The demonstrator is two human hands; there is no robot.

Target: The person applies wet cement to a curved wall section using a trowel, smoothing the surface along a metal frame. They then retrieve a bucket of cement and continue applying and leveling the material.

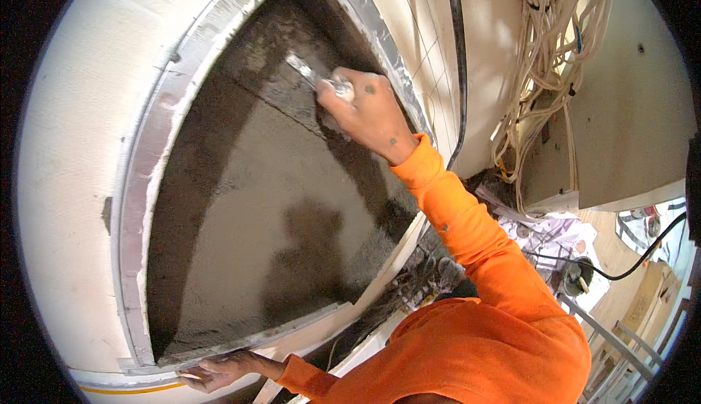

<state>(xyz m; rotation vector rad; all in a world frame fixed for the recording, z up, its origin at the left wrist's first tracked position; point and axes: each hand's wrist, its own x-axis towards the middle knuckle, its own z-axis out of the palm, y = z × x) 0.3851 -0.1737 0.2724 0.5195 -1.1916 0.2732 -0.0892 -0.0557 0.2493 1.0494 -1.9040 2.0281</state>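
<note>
My right hand (369, 112) is closed around the handle of a trowel (301, 66) with a flat metal blade. The blade is at the upper part of a recess filled with grey mortar (248, 185), close to a dark line across its surface. Grey spots mark the back of this hand. At the lower left, my left hand (223, 371) rests against the underside of the recess's lower edge, fingers reaching leftward. Along that edge runs a narrow grey strip (292, 324). A smeared metal frame (139, 177) borders the recess on the left.
A black cable (458, 53) hangs right of the recess, and bundled pale cables (548, 61) dangle farther right. On the floor at lower right are a dark bucket (577, 276), crumpled sheeting (551, 236) and metal bars (610, 338). My shadow falls across the mortar.
</note>
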